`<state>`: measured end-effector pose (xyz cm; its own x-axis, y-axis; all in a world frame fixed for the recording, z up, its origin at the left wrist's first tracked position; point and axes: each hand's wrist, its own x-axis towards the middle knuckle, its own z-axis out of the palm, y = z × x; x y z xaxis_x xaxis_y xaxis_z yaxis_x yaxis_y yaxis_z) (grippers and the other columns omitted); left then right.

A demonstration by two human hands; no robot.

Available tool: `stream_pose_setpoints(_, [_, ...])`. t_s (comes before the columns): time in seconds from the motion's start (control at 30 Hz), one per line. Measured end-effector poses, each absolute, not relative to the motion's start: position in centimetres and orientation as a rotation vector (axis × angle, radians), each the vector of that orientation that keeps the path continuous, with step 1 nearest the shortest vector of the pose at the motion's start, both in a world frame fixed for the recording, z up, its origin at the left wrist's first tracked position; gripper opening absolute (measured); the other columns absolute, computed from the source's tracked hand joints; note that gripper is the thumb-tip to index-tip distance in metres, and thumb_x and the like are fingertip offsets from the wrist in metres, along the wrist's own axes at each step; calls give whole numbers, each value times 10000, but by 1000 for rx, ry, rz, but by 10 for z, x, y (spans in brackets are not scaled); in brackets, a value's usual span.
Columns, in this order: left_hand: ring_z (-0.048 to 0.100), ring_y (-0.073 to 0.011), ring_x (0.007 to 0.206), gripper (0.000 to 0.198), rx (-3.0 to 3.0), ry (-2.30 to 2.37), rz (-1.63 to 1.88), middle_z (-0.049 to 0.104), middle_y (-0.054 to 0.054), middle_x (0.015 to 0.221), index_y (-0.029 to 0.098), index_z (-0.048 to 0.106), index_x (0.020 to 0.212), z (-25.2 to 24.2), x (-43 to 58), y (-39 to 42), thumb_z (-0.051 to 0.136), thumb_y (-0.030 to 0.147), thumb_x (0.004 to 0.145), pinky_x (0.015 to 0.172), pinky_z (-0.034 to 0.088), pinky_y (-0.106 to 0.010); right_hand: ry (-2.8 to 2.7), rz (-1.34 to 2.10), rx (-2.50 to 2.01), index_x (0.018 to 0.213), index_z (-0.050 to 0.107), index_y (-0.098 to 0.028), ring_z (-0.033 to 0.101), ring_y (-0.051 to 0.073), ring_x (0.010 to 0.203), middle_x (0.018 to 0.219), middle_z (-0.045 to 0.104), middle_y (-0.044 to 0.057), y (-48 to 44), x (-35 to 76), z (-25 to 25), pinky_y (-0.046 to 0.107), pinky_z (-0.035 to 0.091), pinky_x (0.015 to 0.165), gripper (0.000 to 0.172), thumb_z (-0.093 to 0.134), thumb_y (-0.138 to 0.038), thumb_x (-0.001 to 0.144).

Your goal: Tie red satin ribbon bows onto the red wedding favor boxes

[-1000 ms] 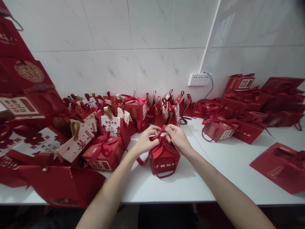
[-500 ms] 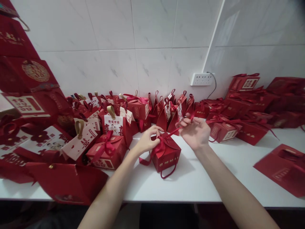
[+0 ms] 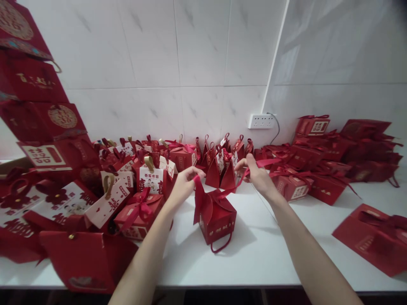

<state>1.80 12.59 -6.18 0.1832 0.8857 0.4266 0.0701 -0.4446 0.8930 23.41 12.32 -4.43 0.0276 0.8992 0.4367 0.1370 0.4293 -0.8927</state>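
A small red gift box (image 3: 218, 222) with folded top flaps, gold lettering and a dark red cord handle stands on the white table in front of me. My left hand (image 3: 187, 183) pinches one end of a red ribbon (image 3: 199, 199) at the box's left side. My right hand (image 3: 256, 174), up and to the right of the box, has closed fingers on the ribbon's other stretch, which runs taut from the box top; its loose tail trails rightward. Between the hands the ribbon passes over the box top, partly hidden by a flap.
Red and white gift boxes (image 3: 151, 180) crowd the table's left and back. A tall stack of red boxes (image 3: 41, 82) rises at far left. More ribboned boxes (image 3: 337, 146) are piled at the right, with one red box (image 3: 369, 239) nearer me. A power strip (image 3: 261, 121) hangs on the tiled wall.
The ribbon loops over the box have come apart, and the left stretch now stands up from the box. My left hand has shifted left, off the box top. The view has tilted up slightly.
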Motion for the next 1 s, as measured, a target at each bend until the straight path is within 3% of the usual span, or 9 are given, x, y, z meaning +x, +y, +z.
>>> stream_pose_setpoints(0.17, [447, -33, 460, 274, 1489, 729, 1253, 600, 24, 644, 151, 564, 692, -7, 18, 123, 749, 347, 643, 421, 327, -149, -1749, 890, -970, 584, 550, -176, 357, 57, 311, 412, 492, -41, 114, 224, 7, 198, 241, 320, 432, 584, -565, 769])
stream_pose_setpoints(0.3, [430, -4, 416, 274, 1362, 607, 1329, 612, 26, 665, 141, 564, 657, 23, 28, 125, 753, 337, 628, 390, 334, -131, -1956, 920, -834, 784, 646, -181, 559, 96, 499, 617, 613, -22, 109, 219, 29, 196, 435, 445, 172, 692, -341, 737])
stream_pose_setpoints(0.43, [416, 11, 384, 245, 1277, 546, 1376, 614, 25, 654, 132, 579, 686, 30, 34, 130, 709, 339, 679, 364, 333, -113, -2052, 909, -639, 937, 667, -197, 641, 144, 829, 890, 678, 28, 113, 220, 30, 248, 528, 720, 228, 716, -226, 716])
stream_pose_setpoints(0.57, [501, -8, 446, 205, 1244, 449, 1340, 603, 39, 620, 146, 562, 676, 25, 29, 131, 735, 250, 643, 434, 405, -104, -1967, 1134, -588, 950, 645, -176, 672, 151, 859, 932, 700, 58, 119, 220, 25, 253, 551, 718, 231, 703, -217, 730])
stream_pose_setpoints(0.67, [603, -51, 607, 278, 1233, 373, 1317, 651, 13, 699, 143, 624, 763, 26, 23, 127, 758, 102, 523, 598, 488, -130, -1811, 1223, -659, 876, 636, -163, 698, 173, 772, 858, 717, 69, 121, 218, 24, 230, 554, 575, 204, 719, -222, 699])
stream_pose_setpoints(0.73, [636, -81, 704, 355, 1258, 387, 1322, 682, -14, 785, 140, 654, 837, 27, 22, 124, 749, 58, 505, 682, 505, -158, -1745, 1202, -726, 826, 628, -160, 670, 143, 560, 755, 715, 55, 120, 215, 23, 180, 454, 385, 162, 704, -245, 710])
stream_pose_setpoints(0.8, [648, -98, 743, 334, 1302, 455, 1337, 695, -32, 826, 142, 662, 874, 29, 23, 122, 755, 87, 558, 718, 511, -184, -1741, 1148, -749, 776, 617, -158, 558, 82, 367, 686, 705, 34, 118, 212, 24, 158, 319, 292, 141, 674, -284, 749])
stream_pose_setpoints(0.87, [641, -93, 713, 250, 1346, 510, 1363, 695, -32, 802, 141, 663, 856, 30, 25, 121, 757, 166, 625, 700, 513, -193, -1781, 1090, -719, 740, 604, -158, 484, 43, 306, 684, 703, 25, 116, 209, 24, 159, 290, 297, 180, 647, -326, 787])
stream_pose_setpoints(1.0, [487, -18, 488, 189, 1435, 562, 1431, 660, 1, 699, 138, 649, 744, 30, 28, 121, 725, 305, 695, 469, 401, -140, -1810, 997, -683, 711, 583, -165, 458, 42, 310, 677, 694, 20, 111, 203, 24, 182, 296, 326, 293, 603, -436, 821])
